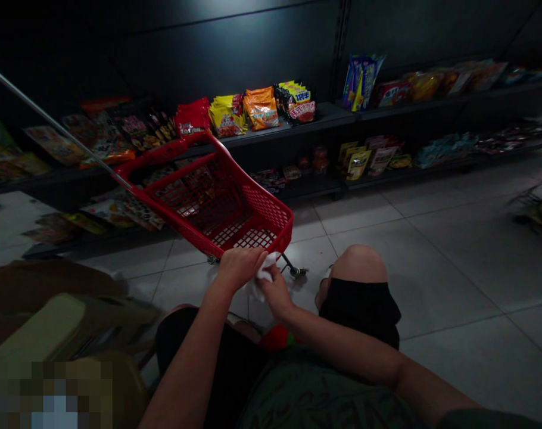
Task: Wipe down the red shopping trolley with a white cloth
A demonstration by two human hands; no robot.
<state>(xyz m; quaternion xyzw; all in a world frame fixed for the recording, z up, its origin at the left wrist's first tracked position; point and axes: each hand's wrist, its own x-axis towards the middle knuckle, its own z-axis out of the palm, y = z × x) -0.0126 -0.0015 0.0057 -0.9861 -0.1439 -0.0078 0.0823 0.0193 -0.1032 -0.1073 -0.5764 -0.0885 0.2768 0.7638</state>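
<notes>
A small red shopping cart (235,179) with a plastic mesh basket stands tilted in front of me, its inside bare. My left hand (242,266) is closed at the near rim of the basket, its fingertips partly hidden. Just to its right, my right hand (276,293) has its fingers closed on a crumpled white tissue (267,269), below the basket's near corner. Part of the tissue lies against the left hand's fingers. Under that corner a caster wheel (298,271) shows on the cart's leg.
Dark shelves (329,113) carry bagged snacks, among them orange packets (261,108) and blue packs (363,83). A pale stool (39,328) is close on my left, by a brown object (47,292). My bent knee (364,262) is at right, over the tiled floor (436,274).
</notes>
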